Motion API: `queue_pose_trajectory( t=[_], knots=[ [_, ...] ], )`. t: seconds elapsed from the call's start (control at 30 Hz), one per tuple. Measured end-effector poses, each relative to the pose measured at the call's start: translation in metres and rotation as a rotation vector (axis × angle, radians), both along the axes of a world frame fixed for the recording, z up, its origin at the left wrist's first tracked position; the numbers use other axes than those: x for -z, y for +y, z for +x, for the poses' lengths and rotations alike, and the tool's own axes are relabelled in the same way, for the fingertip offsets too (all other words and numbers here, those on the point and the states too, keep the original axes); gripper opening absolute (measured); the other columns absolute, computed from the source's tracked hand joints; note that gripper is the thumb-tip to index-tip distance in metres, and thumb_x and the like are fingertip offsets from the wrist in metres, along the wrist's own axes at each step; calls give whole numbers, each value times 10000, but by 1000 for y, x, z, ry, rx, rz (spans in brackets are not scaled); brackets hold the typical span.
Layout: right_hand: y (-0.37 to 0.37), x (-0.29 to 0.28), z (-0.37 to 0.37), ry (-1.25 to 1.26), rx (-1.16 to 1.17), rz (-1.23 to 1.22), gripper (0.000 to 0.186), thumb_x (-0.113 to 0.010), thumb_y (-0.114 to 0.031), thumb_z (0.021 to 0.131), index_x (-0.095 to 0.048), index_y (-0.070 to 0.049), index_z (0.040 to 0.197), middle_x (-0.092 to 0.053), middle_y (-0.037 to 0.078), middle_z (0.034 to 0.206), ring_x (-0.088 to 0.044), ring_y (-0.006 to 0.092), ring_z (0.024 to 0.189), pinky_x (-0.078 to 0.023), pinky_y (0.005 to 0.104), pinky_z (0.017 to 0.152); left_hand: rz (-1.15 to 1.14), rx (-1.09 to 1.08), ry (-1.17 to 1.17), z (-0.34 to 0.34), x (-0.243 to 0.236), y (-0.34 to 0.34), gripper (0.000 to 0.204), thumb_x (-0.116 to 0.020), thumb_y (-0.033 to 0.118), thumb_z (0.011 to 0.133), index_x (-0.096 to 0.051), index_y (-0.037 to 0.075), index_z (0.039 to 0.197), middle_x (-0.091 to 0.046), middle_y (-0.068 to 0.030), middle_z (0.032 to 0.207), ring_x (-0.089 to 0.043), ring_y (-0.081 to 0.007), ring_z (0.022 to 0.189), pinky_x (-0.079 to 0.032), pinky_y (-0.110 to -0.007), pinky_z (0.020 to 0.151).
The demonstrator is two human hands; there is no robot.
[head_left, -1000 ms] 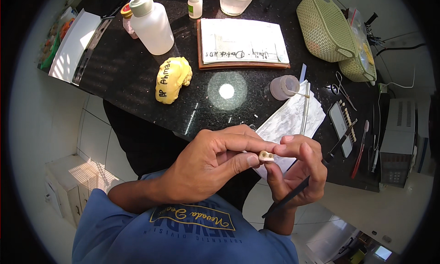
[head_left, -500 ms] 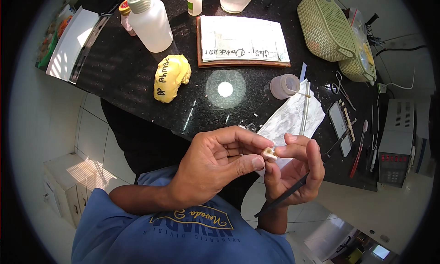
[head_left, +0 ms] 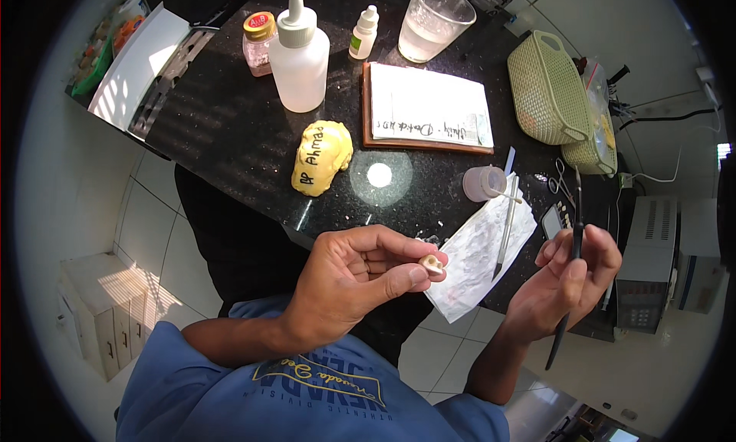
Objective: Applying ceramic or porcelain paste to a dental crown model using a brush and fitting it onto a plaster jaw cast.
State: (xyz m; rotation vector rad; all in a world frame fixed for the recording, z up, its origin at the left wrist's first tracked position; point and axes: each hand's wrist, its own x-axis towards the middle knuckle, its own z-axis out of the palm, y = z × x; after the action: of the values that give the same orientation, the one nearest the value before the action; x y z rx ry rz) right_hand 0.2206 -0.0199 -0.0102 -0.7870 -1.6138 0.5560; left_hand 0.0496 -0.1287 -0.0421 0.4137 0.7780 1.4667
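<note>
Between its thumb and fingertips my left hand (head_left: pixel 356 277) pinches a small off-white tooth-shaped dental piece (head_left: pixel 432 265) with a hollow in its upper side. Out to the right, my right hand (head_left: pixel 566 285) has its fingers closed round a slim black-handled tool (head_left: pixel 577 246). The tool stands nearly upright with a narrow tip at the top; what kind of tip it is cannot be made out. Just beyond my left hand lies a crumpled white tissue (head_left: pixel 468 258) with a thin metal instrument (head_left: pixel 507 227) on it.
A yellow moulded block (head_left: pixel 320 160), a squeeze bottle (head_left: pixel 299 70), a pink jar (head_left: pixel 259 47), a dropper bottle (head_left: pixel 364 36) and a glass of liquid (head_left: pixel 429 28) stand across the black counter (head_left: pixel 222 120). Beyond are a paper pad (head_left: pixel 429 101), small cup (head_left: pixel 481 184), green basket (head_left: pixel 540 89) and scissor-like tool (head_left: pixel 560 181).
My right hand has moved away from the dental piece to the right, turning the black-handled tool upright. My left hand keeps its pinch. The view has shifted, so the counter items appear lower.
</note>
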Motion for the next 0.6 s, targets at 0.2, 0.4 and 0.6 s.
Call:
queue_pose_trajectory(
  t=[0.2,0.4,0.6],
  knots=[
    [74,-49,-55,-63,-232,-162,151,-663,-71,871,-632,26,982,-609,17,749,-506,15,630,-359,145,510,26,-34,55,-22,3,-9,168,-587,-59,879,-589,-81,1045,-656,-224,1006,-673,-237,947,-573,-293,838],
    [134,-64,-119,-454,-220,22,212,-665,-176,872,-679,26,935,-654,37,743,-598,83,700,-459,219,638,9,-74,110,-39,2,-17,179,-620,-38,869,-601,-77,1042,-673,-195,945,-686,-222,903,-582,-280,800],
    [156,-48,-138,-646,-158,-8,209,-710,-204,826,-717,-12,907,-679,53,697,-599,84,647,-460,247,603,-72,-41,109,-45,3,-21,168,-645,-17,860,-620,-72,1018,-678,-187,933,-692,-218,871,-581,-270,778]
  ],
)
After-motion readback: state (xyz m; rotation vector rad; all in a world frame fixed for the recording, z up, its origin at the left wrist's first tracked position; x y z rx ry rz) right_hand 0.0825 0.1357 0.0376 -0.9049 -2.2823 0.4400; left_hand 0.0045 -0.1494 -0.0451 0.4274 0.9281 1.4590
